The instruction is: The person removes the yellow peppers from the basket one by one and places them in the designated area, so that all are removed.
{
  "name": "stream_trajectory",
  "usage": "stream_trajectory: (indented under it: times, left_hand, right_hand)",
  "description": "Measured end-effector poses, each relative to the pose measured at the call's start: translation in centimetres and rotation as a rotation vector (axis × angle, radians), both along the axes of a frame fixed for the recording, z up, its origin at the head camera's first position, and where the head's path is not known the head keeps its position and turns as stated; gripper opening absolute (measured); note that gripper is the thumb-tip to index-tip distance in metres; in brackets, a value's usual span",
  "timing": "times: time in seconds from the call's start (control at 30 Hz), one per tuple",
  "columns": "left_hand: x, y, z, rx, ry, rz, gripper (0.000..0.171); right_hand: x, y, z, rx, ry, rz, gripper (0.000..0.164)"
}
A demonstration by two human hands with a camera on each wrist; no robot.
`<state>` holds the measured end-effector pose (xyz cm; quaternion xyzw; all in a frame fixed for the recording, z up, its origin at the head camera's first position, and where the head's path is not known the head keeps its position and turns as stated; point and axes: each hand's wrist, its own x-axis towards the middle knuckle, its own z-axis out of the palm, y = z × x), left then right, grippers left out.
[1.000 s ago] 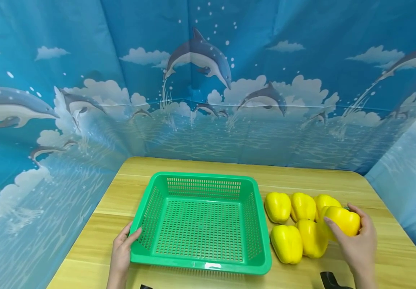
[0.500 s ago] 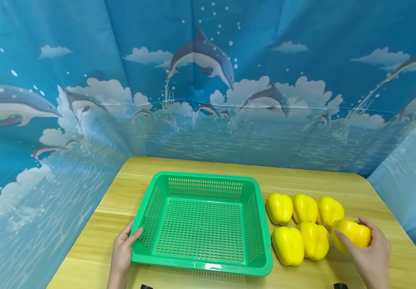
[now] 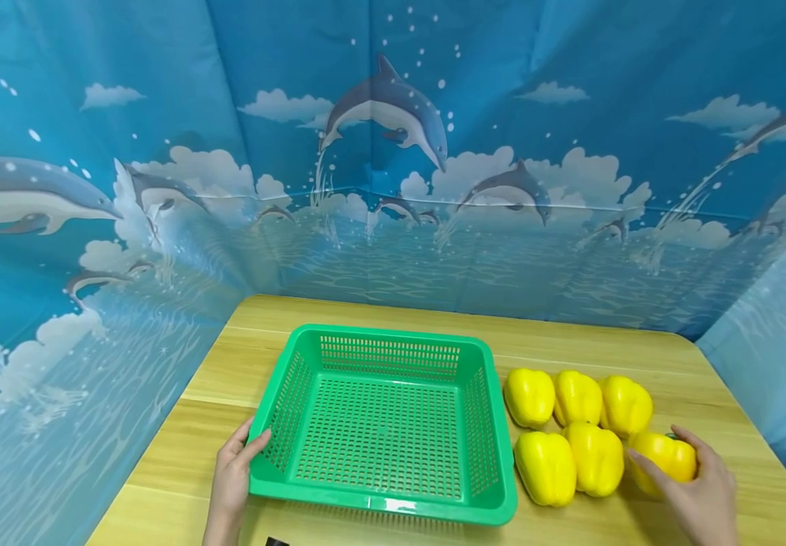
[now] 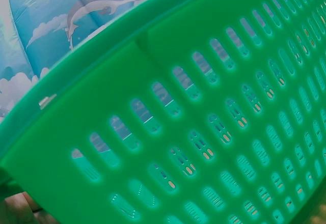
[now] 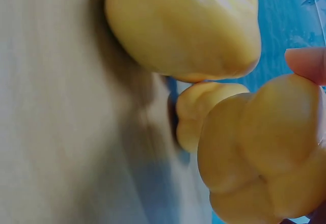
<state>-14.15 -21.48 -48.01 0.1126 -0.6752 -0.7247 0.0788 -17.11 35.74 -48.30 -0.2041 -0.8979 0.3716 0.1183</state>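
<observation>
A green plastic basket with slotted walls stands on the table in the head view, with nothing inside. My left hand grips its left rim, thumb over the edge; fingers show under the rim in the left wrist view. At the right, my right hand holds a yellow bell pepper between thumb and fingers, low over the table at the right end of the front row. Its lobed bottom shows in the right wrist view, with a fingertip on its side. The palm hides part of it.
Two yellow bell peppers sit in front, left of the held one. Behind them stand three more yellow bell peppers, close to the basket's right side. The wooden table ends at a blue dolphin-print curtain.
My right hand has carried the bell pepper rightward, away from over the other peppers, and lowered it toward the table. My left hand keeps its grip on the basket rim.
</observation>
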Motion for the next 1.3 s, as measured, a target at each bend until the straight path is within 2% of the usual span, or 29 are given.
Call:
stream_trajectory:
  times: [0.13,0.43,0.67,1.0,1.3]
  left_hand:
    - [0.1,0.0,0.1,0.000,-0.005,-0.002,0.046]
    - [0.0,0.0,0.1,-0.007,0.004,-0.007,0.047]
    - [-0.1,0.0,0.0,-0.015,-0.007,0.000,0.047]
    - [-0.1,0.0,0.0,-0.015,-0.019,0.003,0.046]
    - [-0.1,-0.1,0.1,-0.005,-0.035,-0.009,0.048]
  right_hand:
    - [0.1,0.1,-0.4,0.001,-0.022,0.009,0.087]
    - [0.2,0.4,-1.1,0.043,-0.025,0.102,0.086]
    - [0.2,0.6,-1.4,0.015,-0.039,0.109,0.085]
    - [0.3,0.9,-1.7,0.010,-0.082,0.165,0.087]
    - [0.2,1.2,-2.4,0.028,-0.075,0.201,0.085]
